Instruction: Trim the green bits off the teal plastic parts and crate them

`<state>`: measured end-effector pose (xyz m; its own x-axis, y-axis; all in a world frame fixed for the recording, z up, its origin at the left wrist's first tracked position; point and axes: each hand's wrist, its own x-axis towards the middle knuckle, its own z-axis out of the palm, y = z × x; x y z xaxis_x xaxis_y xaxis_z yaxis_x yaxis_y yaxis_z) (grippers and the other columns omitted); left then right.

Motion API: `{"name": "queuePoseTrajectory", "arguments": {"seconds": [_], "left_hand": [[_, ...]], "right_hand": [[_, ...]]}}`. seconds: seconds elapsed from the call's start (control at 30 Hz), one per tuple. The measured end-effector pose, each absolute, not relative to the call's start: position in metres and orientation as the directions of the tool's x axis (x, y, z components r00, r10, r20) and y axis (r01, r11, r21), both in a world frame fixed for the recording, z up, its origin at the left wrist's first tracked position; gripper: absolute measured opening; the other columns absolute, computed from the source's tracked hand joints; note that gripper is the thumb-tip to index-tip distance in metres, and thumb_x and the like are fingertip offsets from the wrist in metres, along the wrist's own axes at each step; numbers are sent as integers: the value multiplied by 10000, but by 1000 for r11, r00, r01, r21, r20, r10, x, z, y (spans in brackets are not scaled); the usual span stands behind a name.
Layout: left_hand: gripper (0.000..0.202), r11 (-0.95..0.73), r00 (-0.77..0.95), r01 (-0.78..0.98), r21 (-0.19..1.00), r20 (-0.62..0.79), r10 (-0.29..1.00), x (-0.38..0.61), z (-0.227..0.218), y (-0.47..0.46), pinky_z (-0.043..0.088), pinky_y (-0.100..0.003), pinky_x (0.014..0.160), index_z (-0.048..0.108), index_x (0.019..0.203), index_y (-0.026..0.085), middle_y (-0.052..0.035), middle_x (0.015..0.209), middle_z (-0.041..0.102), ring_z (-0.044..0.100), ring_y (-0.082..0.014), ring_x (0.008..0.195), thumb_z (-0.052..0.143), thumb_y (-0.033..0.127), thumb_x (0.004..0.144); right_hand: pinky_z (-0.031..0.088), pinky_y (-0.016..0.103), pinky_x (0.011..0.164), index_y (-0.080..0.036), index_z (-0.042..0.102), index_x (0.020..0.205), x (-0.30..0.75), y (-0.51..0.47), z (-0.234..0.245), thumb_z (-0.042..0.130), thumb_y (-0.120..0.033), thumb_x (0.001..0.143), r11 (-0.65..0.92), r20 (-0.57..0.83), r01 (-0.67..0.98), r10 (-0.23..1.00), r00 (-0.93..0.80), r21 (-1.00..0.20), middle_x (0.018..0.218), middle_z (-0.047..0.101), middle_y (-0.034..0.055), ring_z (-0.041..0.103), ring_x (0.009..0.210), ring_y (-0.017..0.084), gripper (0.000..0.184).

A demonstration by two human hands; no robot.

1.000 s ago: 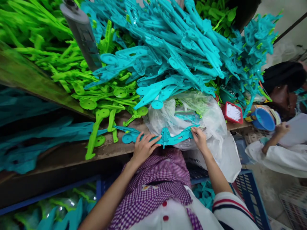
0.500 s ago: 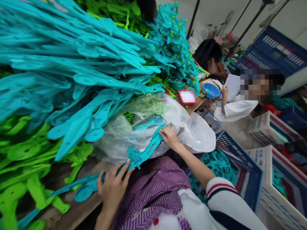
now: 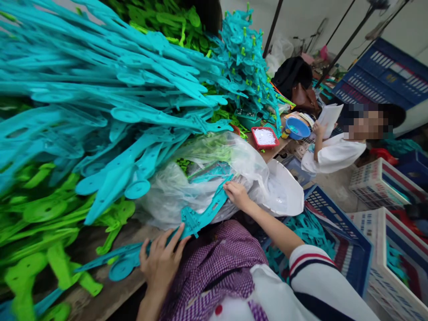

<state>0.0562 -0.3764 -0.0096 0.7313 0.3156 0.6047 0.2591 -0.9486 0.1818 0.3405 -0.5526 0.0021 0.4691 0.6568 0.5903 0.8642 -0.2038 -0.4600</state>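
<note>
A long flat teal plastic part (image 3: 203, 214), with holes and small raised fittings, lies slantwise along the bench edge in front of me. My right hand (image 3: 236, 195) pinches its far end between thumb and fingers. My left hand (image 3: 163, 252) lies over teal plastic at the near end, fingers spread and reaching onto the part; the piece beneath the palm is hidden. To its left, a teal end with a round disc (image 3: 122, 269) shows; I cannot tell whether it belongs to the same part. Behind the part is a crumpled clear plastic bag (image 3: 167, 187) with green pieces.
Teal parts (image 3: 133, 89) form a tall heap at left, with green parts (image 3: 43, 209) below. Farther along are a red tray (image 3: 265, 137) of white pieces and a blue bowl (image 3: 297, 128). A person (image 3: 341, 151) holds papers. Crates (image 3: 354, 249) stand at right.
My view has shifted slightly, so everything sits a little farther right and lower. Both hands keep their places on the teal part. The other person's papers have tilted.
</note>
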Motion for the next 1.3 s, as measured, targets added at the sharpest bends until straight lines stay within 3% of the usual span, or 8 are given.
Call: {"name": "queuePoseTrajectory", "arguments": {"seconds": [0.23,0.4,0.67,0.77,0.9,1.1,1.2,1.3], "left_hand": [[461,-949,730,262,174,608,313,55,-4,-380,284,-510,1128,531,1410,398,-63,1167,685,631,-251,1062,578,424,951],[445,-940,747,278,198,571,341,53,-3,-382,262,-523,1153,548,1396,389,-59,1198,688,634,-249,1076,568,441,955],[448,-938,746,280,204,568,346,53,-6,-379,267,-528,1148,560,1389,382,-63,1207,689,634,-257,1071,584,441,946],[442,-937,753,281,206,558,349,53,-3,-380,258,-522,1155,562,1388,375,-63,1201,692,631,-256,1085,578,435,951],[439,-939,764,284,195,546,345,52,-3,-381,240,-516,1165,570,1382,363,-61,1203,695,628,-251,1102,578,442,950],[439,-941,750,300,153,572,332,53,-8,-379,227,-505,1165,592,1366,344,-65,1210,696,633,-249,1092,596,452,940],[442,-946,753,291,144,575,319,53,-8,-379,240,-504,1159,588,1369,348,-63,1201,700,637,-249,1083,602,446,938],[448,-946,756,288,146,572,318,53,-7,-380,246,-507,1156,580,1375,352,-60,1216,696,635,-251,1089,605,441,937]], "right_hand": [[532,368,938,-219,677,953,344,-558,-2,475,-344,1006,-98,602,814,624,498,-572,1105,696,90,658,1044,208,243],[568,358,863,-210,696,968,354,-562,2,585,-433,945,-41,556,716,600,575,-697,1032,721,80,692,974,216,250],[531,364,904,-221,679,914,352,-562,13,468,-371,1008,-74,539,834,731,418,-547,1066,705,94,666,1005,212,275],[538,363,903,-212,688,933,353,-563,13,501,-386,996,-53,536,800,715,448,-598,1053,708,91,673,993,211,264],[569,352,872,-206,695,1088,354,-565,14,581,-421,954,-27,499,672,648,576,-740,1067,715,79,692,962,203,278],[571,352,911,-214,662,1184,345,-565,23,608,-447,932,-29,448,604,643,621,-796,1103,704,74,685,992,199,347],[579,348,868,-207,670,1160,346,-564,29,620,-458,922,-63,461,629,624,631,-775,1045,715,72,692,930,201,350],[565,350,857,-211,702,1082,351,-566,34,580,-438,950,-140,464,718,676,572,-682,1032,724,70,693,910,210,289]]}}
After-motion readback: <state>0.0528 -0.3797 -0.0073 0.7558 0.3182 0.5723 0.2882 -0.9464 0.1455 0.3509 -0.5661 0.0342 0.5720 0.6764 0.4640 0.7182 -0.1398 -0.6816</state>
